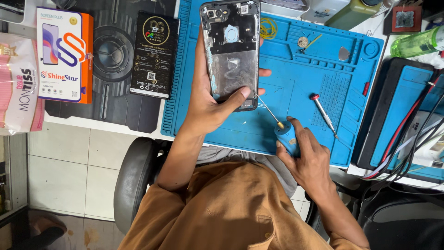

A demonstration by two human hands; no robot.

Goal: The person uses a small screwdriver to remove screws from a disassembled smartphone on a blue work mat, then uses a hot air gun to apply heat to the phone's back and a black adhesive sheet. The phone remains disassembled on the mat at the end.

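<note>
I saw the opened smartphone with its back cover off and bare metal frame [231,51] held upright above the blue silicone repair mat [296,83], toward twelve o'clock from my chest. My left hand [210,99] was clamped on it, thumb across the lower edge, fingers wrapped behind. At about four o'clock from the phone, my right hand [307,159] was closed around the blue-handled precision screwdriver [283,130], its thin shaft pointing up at ten o'clock toward the phone's bottom corner; I could not tell if the tip touched. A second small screwdriver with a red cap [323,113] lay on the mat at two o'clock from that hand. At nine o'clock of the mat, on the bench, sat a black rectangular box [154,55] and an orange-and-white phone box [64,55].
</note>
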